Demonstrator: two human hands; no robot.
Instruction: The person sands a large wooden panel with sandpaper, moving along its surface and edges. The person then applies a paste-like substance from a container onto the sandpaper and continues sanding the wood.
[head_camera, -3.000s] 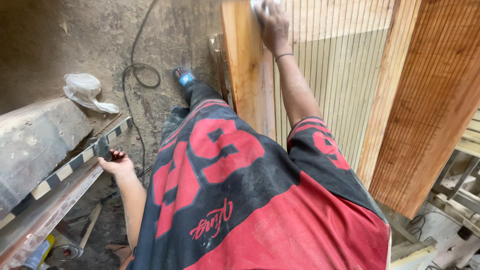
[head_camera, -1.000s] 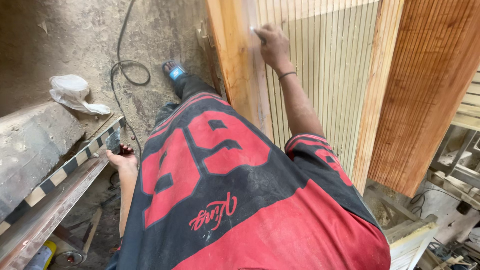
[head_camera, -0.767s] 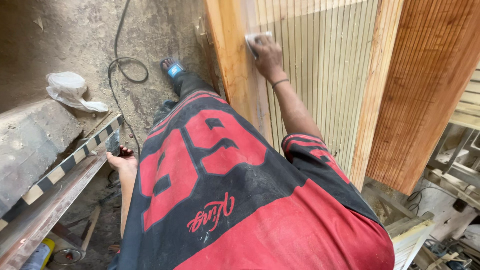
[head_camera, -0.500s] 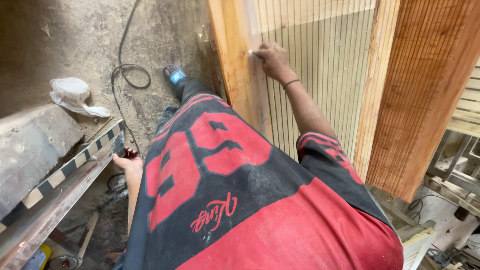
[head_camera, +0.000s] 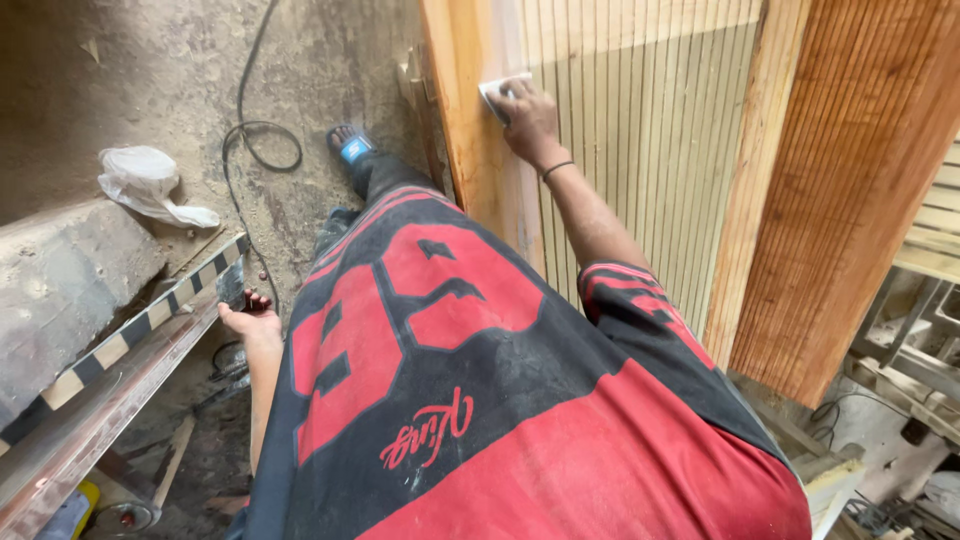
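Note:
My right hand presses a small pale sheet of sandpaper against the grooved face of a slatted wooden door panel, close to its smooth left stile. The arm is stretched out in front of me, with a thin band at the wrist. My left hand hangs low at my left side, its fingers curled over the end of a black-and-cream striped metal rail. A red and black shirt fills the middle of the view.
A darker reddish slatted panel leans to the right of the pale one. A black cable loops over the dusty floor near my sandalled foot. A crumpled plastic bag lies left. Wooden scraps sit at lower right.
My right hand has been rubbing the sandpaper up and down along the panel's left edge; it now sits slightly higher than half a second ago. My left hand keeps its grip on the rail.

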